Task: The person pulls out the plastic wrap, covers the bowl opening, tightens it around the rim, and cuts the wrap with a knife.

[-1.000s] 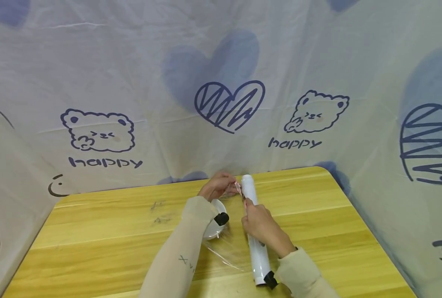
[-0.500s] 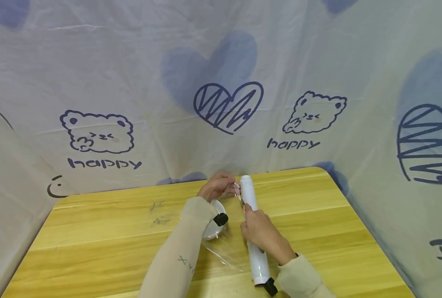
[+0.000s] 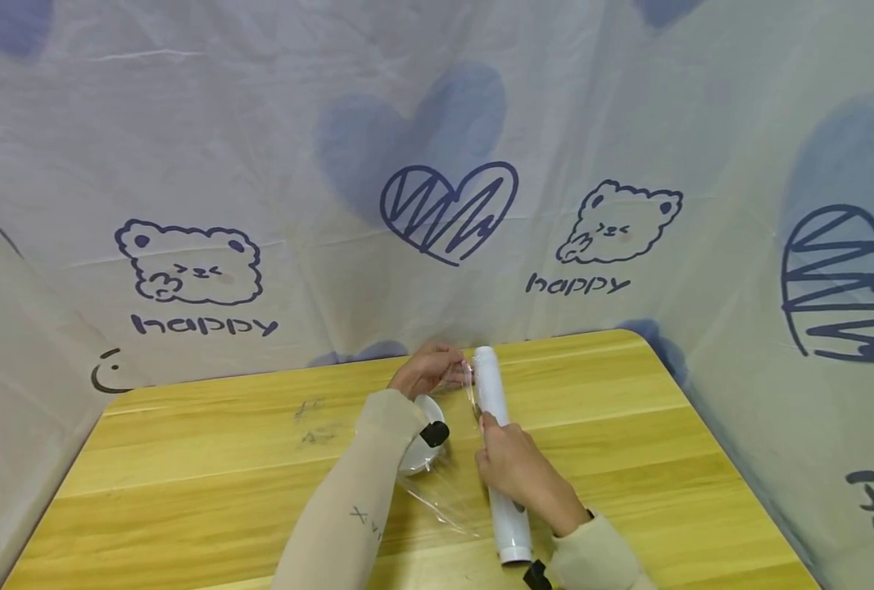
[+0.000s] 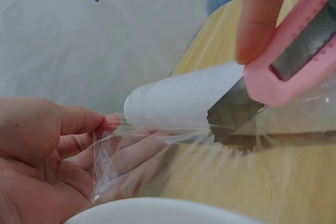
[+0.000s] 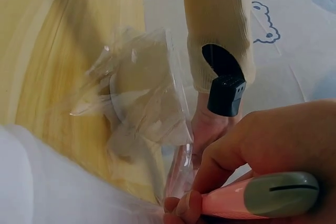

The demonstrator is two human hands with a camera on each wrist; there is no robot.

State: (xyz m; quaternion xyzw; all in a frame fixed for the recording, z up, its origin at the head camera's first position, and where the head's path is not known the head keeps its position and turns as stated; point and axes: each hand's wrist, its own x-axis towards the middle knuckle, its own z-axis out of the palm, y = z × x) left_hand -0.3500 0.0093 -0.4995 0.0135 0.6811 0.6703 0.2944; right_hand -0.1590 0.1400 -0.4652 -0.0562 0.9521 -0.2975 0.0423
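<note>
"One white bowl [image 4: 163,212] stands on the table [image 3: 201,459], left of the white film roll [image 3: 512,524]. What's in it?"

"I can't tell: the left sleeve [image 3: 388,422] hides much of it in the head view, and clear film [image 5: 155,93] lies over it."

"And the hands?"

"The left hand [image 3: 431,370], at the bowl's far side, pinches the film between thumb and finger. The right hand [image 3: 521,471], over the roll, grips a pink cutter [image 4: 289,61], its blade touching the film between bowl and roll."

Film [image 4: 210,163] seemingly bars the gap between bowl [image 4: 168,211] and white roll [image 4: 181,95].
</note>
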